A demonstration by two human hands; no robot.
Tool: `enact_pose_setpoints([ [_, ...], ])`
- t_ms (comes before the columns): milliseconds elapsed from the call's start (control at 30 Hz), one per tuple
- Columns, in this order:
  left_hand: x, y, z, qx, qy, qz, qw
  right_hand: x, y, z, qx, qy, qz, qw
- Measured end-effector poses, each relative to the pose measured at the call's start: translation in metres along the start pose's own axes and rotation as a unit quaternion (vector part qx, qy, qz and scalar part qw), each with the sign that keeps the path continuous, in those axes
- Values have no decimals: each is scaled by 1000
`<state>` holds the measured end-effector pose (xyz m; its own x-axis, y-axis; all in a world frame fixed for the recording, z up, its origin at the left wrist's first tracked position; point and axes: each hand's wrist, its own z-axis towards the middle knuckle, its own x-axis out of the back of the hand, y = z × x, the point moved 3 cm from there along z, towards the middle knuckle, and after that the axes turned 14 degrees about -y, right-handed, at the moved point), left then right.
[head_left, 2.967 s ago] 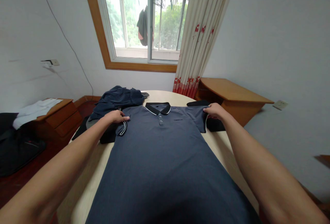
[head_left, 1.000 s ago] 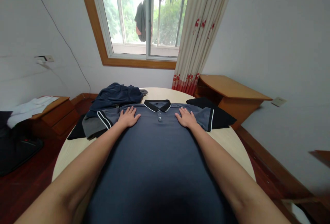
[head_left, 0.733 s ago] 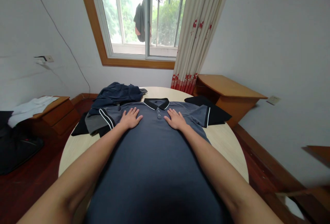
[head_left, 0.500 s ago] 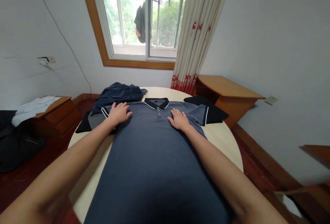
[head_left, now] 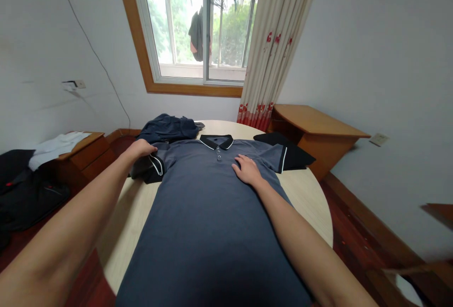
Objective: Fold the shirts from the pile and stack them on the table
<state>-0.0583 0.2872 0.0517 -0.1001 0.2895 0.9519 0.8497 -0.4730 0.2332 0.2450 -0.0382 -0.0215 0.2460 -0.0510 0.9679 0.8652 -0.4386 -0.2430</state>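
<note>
A dark grey-blue polo shirt point(head_left: 212, 203) lies spread face up on a round pale table point(head_left: 122, 222), its black, white-edged collar point(head_left: 216, 142) toward the window. At the shirt's left sleeve as I see it, my left hand point(head_left: 140, 149) is closed, its fingertips at the white-trimmed cuff, which stands bent up. Bunched black and grey cloth point(head_left: 146, 170) lies under that sleeve, partly hidden by the hand. My right hand point(head_left: 248, 170) rests flat on the upper right chest, fingers extended.
A crumpled navy garment point(head_left: 170, 127) lies at the table's back left. Folded black cloth point(head_left: 295, 153) sticks out beneath the right sleeve. A wooden desk point(head_left: 318, 123) stands behind on the right, and a drawer cabinet point(head_left: 92, 156) with white cloth on the left.
My left hand has moved left from the shirt's shoulder to the sleeve and closed there. The black and grey cloth beneath has shifted and bunched. My right hand stays nearly where it was.
</note>
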Motion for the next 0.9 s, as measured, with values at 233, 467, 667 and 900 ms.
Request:
enact_pose_setpoints([
  [233,7,81,-22,-126,18,-112,986,1,-2,-2,1,-3,1,1000],
  [467,-50,109,-1,-143,-37,-3,989,1,-3,-5,3,-8,6,1000],
  [667,-90,116,12,-120,-50,115,985,1,-3,-8,7,-7,5,1000],
  [900,-101,108,18,-93,-45,104,989,-1,3,-22,22,-20,5,1000],
])
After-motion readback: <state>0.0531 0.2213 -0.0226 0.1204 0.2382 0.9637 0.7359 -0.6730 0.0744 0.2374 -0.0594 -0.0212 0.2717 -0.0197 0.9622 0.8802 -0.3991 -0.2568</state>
